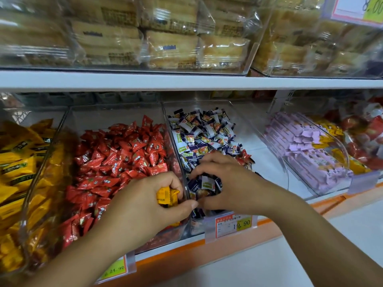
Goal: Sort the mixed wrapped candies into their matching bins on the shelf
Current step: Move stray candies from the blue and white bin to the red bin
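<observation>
Yellow wrapped candies (pixel 166 196) are held in the left hand (pixel 149 206), fingers and thumb curled round them. The hand hovers over the front of the clear bin (pixel 114 112) heaped with red candies (pixel 124 154), right against the wall it shares with the next bin. The right hand (pixel 223 181) is in that neighbouring bin (pixel 196 102), fingers bent down into the purple-and-white candies (pixel 199 131); whether it grips any cannot be told. A few stray red wrappers (pixel 244 157) lie in this pile just behind the right hand. To the far left is a bin of yellow candies (pixel 18 162), and to the right, well apart, a bin of lilac packs (pixel 300 141). A price tag (pixel 236 223) reading 19.90 hangs on the shelf edge below the right hand. Packaged pastries (pixel 172 48) fill the shelf above.
</observation>
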